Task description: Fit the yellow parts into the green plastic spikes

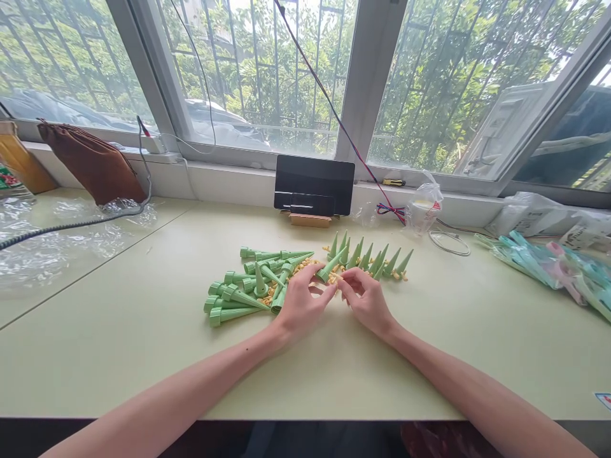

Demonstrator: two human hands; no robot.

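Observation:
My left hand (pixel 305 298) is closed on a green plastic plant watering spike (pixel 333 263), its pointed end tilted up and to the right. Close beside it, the fingers of my right hand (pixel 366 300) pinch a small yellow plastic piece (pixel 335 278) at the spike's wide end. To the left lies a loose heap of green spikes (pixel 233 296), most on their sides. Small yellow pieces (pixel 275 294) are scattered among them and partly hidden by my left hand. Behind my right hand, several spikes (pixel 377 259) stand point up, with yellow bits near their bases.
A black tablet (pixel 315 184) leans on a stand at the back of the pale table (pixel 157 356). Bagged teal and pink items (pixel 548 261) lie at right, near a coiled white cable (pixel 449 243). Clear plastic wrap (pixel 62 248) and a brown pouch (pixel 93 162) are at left.

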